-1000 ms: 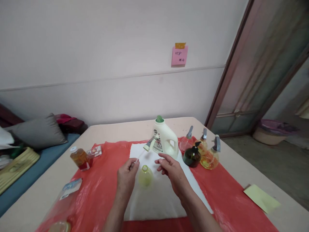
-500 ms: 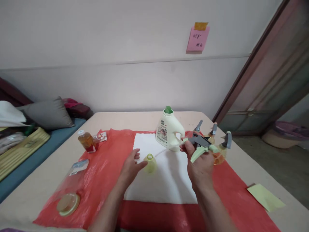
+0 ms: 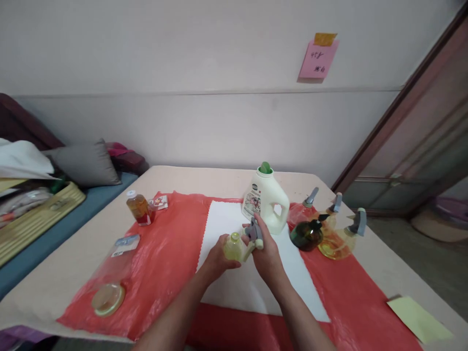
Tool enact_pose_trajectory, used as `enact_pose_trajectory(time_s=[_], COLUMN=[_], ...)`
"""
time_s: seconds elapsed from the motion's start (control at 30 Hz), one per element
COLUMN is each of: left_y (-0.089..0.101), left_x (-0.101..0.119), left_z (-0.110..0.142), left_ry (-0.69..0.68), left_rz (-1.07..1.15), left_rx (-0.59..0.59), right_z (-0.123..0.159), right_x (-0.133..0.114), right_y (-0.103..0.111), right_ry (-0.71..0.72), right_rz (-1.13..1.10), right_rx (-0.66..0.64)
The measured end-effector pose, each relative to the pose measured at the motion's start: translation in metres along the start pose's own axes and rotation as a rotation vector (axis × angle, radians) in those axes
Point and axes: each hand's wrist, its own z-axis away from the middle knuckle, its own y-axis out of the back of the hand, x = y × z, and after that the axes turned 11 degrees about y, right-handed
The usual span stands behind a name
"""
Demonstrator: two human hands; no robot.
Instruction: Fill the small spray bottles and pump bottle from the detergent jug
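Observation:
My left hand (image 3: 217, 257) is wrapped round a small translucent yellow-green bottle (image 3: 234, 248), whose open neck faces up. Close beside it, my right hand (image 3: 268, 252) grips a grey and pale green trigger spray head (image 3: 254, 235). The spray head is apart from the bottle neck, and I cannot make out its thin tube. Both hands are above a white cloth (image 3: 226, 295). Just behind them stands a large cream detergent jug (image 3: 269, 197) with a green piece in its mouth.
Right of the cloth stand a dark green pump bottle (image 3: 306, 236) and several spray bottles, one an amber one (image 3: 338, 243). On the left are a bottle of amber liquid (image 3: 139, 208) and a round lidded container (image 3: 108, 299). A red plastic sheet (image 3: 171, 253) covers much of the table.
My left hand has closed round the yellow-green bottle. My right hand has brought the spray head left, close to it. The dark green pump bottle now shows more fully. The view has shifted slightly.

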Motion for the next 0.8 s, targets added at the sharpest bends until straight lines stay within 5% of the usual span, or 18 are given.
enact_pose_trajectory(time_s=[0.13, 0.43, 0.8], left_y=[-0.004, -0.004, -0.011], left_x=[0.012, 0.060, 0.064], left_z=[0.004, 0.036, 0.056], left_ry=[-0.044, -0.197, -0.129], left_rz=[-0.042, -0.111, 0.008], left_rx=[0.058, 0.172, 0.134], right_z=[-0.002, -0.013, -0.009], right_x=[0.004, -0.032, -0.033], right_y=[-0.002, 0.035, 0.042], right_ry=[-0.029, -0.034, -0.054], right_rz=[-0.020, -0.109, -0.183], right_rx=[-0.073, -0.040, -0.006])
